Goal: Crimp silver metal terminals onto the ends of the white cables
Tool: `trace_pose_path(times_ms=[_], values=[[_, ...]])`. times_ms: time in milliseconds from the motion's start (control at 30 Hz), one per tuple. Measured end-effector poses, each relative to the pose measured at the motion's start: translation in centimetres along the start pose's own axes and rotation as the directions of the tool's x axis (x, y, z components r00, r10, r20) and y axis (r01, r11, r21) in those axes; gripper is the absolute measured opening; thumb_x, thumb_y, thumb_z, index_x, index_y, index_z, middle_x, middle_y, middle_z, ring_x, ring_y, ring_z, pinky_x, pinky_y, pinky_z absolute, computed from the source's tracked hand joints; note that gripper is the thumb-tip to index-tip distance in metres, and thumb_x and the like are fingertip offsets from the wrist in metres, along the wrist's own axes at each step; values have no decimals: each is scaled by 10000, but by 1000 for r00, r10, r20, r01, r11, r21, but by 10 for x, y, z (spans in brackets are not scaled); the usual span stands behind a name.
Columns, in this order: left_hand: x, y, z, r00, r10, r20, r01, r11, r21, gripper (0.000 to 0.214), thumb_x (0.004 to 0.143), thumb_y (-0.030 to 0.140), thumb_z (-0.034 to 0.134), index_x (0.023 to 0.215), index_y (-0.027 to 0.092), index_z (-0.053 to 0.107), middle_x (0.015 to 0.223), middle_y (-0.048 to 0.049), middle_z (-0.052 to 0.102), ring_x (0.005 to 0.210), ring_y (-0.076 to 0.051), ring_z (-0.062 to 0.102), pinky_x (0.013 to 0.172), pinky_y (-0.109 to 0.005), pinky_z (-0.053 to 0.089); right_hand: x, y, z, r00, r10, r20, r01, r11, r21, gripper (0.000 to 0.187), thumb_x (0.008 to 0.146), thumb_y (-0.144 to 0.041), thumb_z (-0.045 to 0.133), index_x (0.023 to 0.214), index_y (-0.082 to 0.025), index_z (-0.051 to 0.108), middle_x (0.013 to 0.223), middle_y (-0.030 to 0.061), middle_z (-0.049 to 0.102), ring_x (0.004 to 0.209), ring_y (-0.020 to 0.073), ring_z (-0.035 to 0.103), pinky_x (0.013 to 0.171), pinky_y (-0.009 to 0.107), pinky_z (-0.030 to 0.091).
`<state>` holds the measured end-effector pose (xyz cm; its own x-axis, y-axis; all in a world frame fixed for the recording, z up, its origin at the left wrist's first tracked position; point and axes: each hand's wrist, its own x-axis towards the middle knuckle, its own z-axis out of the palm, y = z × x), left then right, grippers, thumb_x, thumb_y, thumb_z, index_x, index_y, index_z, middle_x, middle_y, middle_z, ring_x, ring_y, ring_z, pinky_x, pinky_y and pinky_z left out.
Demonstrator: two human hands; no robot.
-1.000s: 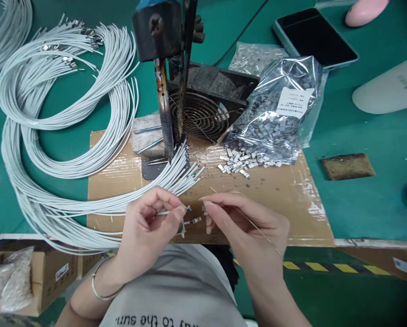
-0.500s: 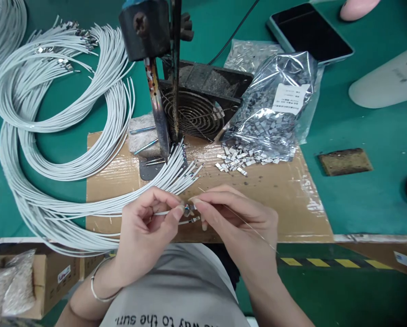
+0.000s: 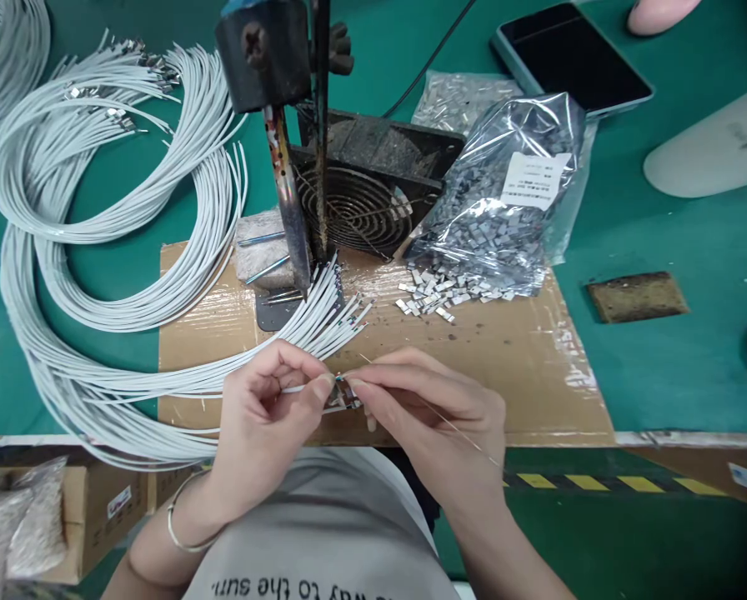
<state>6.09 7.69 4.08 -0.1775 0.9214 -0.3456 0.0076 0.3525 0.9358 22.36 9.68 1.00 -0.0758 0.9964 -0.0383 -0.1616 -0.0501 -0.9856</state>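
My left hand [image 3: 267, 417] pinches the end of a thin white cable [image 3: 295, 389] over the cardboard sheet [image 3: 511, 350]. Fingertip to fingertip with it, my right hand [image 3: 423, 408] pinches a small metal connector piece [image 3: 343, 392] at the cable's stripped end. A thin wire strand [image 3: 454, 429] lies across the right hand. A fan of white cable ends [image 3: 323, 321] rests just beyond both hands. Loose metal pieces [image 3: 436, 293] lie spilled from a clear bag [image 3: 504, 208] to the right.
A soldering stand [image 3: 286, 125] and a black fan [image 3: 361, 200] rise behind the cardboard. Coils of white cables [image 3: 98, 192] cover the green mat at left. A tablet [image 3: 567, 54], a brown sponge [image 3: 636, 296] and a white object [image 3: 717, 150] lie at right.
My right hand has moved left to meet the left hand's fingertips, and the small metal piece is now at the cable's end.
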Motion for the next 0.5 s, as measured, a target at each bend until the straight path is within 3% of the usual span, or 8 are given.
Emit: trace_pose_path(times_ms=[233,500], values=[[-2,0,0,1000,-8,-20,8,1000,6,117,900,169,783,790,180,742,717,-16,737,602,-106,596,538,-178,458,-2,3,-1,999,-33,-26,32,999,-34,249,849,-67,799,878,-295,895,762,3,790,507,94,611,420,202,476],[-1,0,2,1000,-9,-25,9,1000,-18,118,890,161,781,780,177,741,717,-17,741,629,-115,615,585,-190,489,-5,4,3,983,-176,-46,167,974,-152,304,836,-20,813,921,-300,894,798,-3,805,634,131,724,551,224,594]])
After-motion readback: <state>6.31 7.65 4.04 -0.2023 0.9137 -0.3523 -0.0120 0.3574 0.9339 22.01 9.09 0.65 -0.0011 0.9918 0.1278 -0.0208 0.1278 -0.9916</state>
